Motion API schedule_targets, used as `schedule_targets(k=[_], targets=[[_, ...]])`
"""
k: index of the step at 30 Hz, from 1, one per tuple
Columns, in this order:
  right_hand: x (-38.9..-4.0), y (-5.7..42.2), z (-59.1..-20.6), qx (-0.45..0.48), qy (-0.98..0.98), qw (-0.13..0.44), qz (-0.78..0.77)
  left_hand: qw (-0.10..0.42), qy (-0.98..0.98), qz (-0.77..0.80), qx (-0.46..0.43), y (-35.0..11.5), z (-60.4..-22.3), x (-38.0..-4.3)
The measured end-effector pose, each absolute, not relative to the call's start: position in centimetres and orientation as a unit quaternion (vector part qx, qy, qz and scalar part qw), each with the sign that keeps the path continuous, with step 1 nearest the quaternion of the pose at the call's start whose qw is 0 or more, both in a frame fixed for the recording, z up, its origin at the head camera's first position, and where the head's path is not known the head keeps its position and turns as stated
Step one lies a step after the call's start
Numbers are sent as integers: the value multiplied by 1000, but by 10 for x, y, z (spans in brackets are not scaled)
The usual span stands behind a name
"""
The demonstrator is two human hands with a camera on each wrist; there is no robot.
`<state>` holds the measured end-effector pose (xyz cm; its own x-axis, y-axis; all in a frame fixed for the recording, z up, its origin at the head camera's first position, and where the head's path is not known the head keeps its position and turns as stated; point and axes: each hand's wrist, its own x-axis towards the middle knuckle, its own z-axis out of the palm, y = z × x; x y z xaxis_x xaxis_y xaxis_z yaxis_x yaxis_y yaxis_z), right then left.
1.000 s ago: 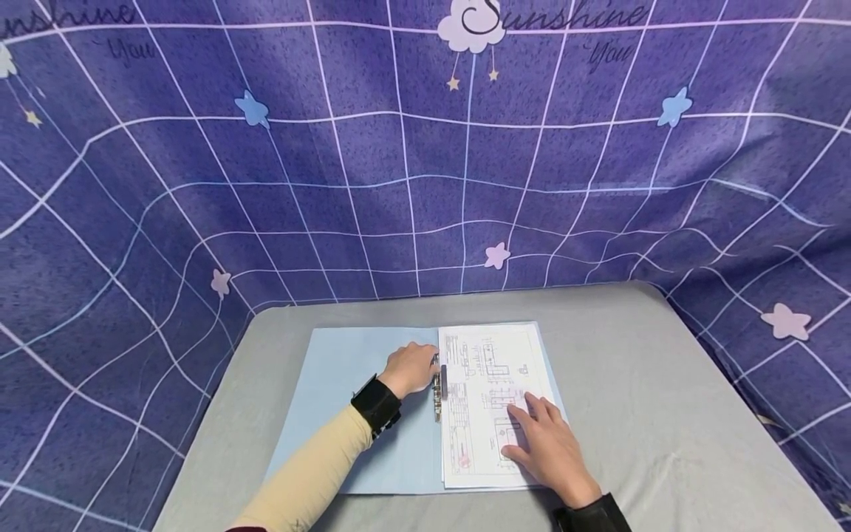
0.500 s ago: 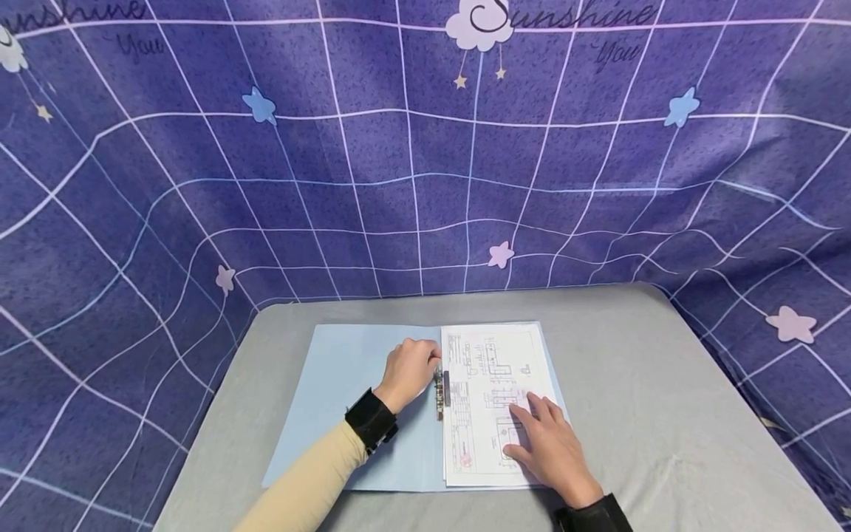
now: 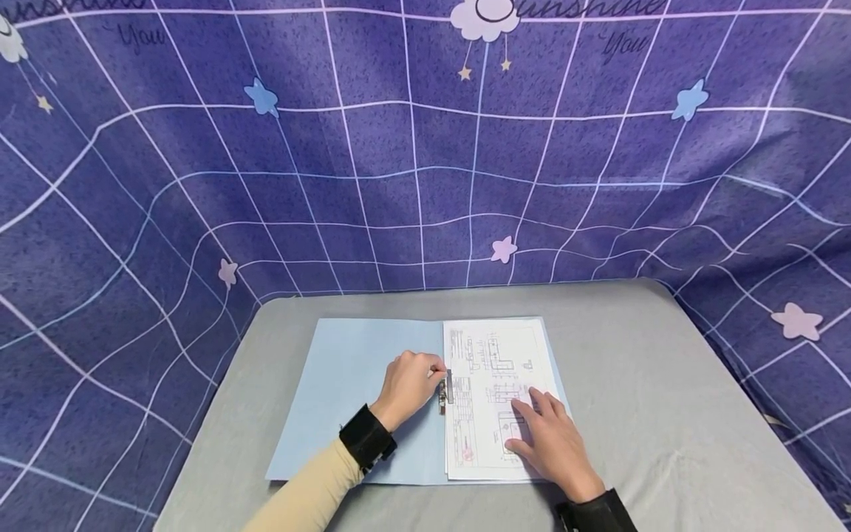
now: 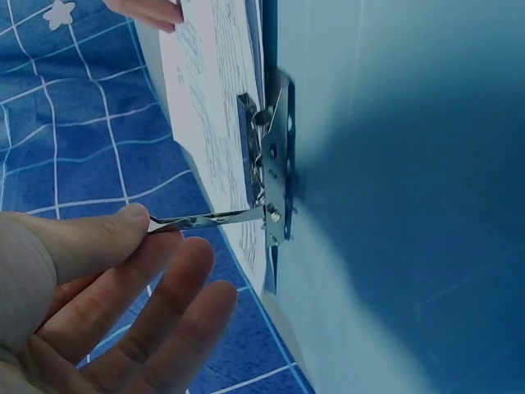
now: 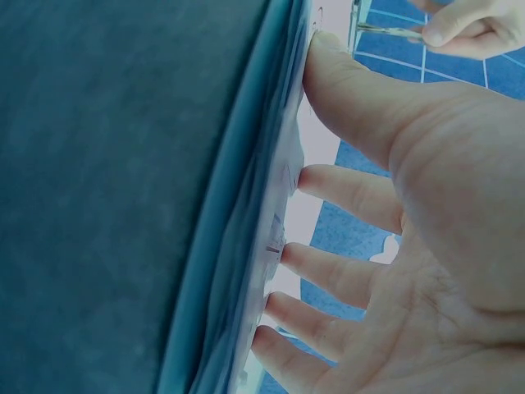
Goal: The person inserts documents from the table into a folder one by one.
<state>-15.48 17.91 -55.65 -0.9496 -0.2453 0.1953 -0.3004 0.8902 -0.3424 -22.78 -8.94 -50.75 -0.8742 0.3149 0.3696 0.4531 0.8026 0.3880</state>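
A light blue folder (image 3: pixel 332 377) lies spread flat, a metal lever clip (image 4: pixel 277 156) fixed along its spine. White sheets printed with line drawings (image 3: pixel 475 436) are stacked on its right half, a dark bar (image 4: pixel 248 148) of the clip over their inner edge. My left hand (image 3: pixel 408 386) pinches the end of the clip's thin metal lever (image 4: pixel 209 219) between thumb and forefinger; the lever stands out from the folder. Its other fingers are loosely bent. My right hand (image 3: pixel 552 440) rests on the sheets with spread fingertips, the thumb (image 5: pixel 349 82) also touching the paper.
The folder lies on a table with a grey cloth (image 3: pixel 665 384). A purple curtain (image 3: pixel 372 162) with a grid and stars hangs behind the table and along both sides. Black bands (image 3: pixel 368 437) are strapped round both wrists.
My left hand has moved a little nearer along the clip and its wrist has turned, the fingertips now above the clip. The right hand keeps its place on the sheets.
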Motion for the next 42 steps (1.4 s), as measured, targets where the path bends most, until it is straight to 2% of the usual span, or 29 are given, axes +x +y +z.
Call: schedule_targets(k=[13, 26, 32, 42], targets=[[-156, 179, -555, 140, -969, 65, 192, 174, -938, -208, -215, -94, -523, -202], [-155, 184, -559, 151, -965, 83, 197, 165, -947, -132, -243, -85, -545, -171], [-155, 184, -559, 151, -967, 78, 191, 172, -946, -50, -270, -82, -548, -166], [-156, 181, -557, 148, -967, 74, 196, 181, -941, -25, -284, -81, -548, -164]])
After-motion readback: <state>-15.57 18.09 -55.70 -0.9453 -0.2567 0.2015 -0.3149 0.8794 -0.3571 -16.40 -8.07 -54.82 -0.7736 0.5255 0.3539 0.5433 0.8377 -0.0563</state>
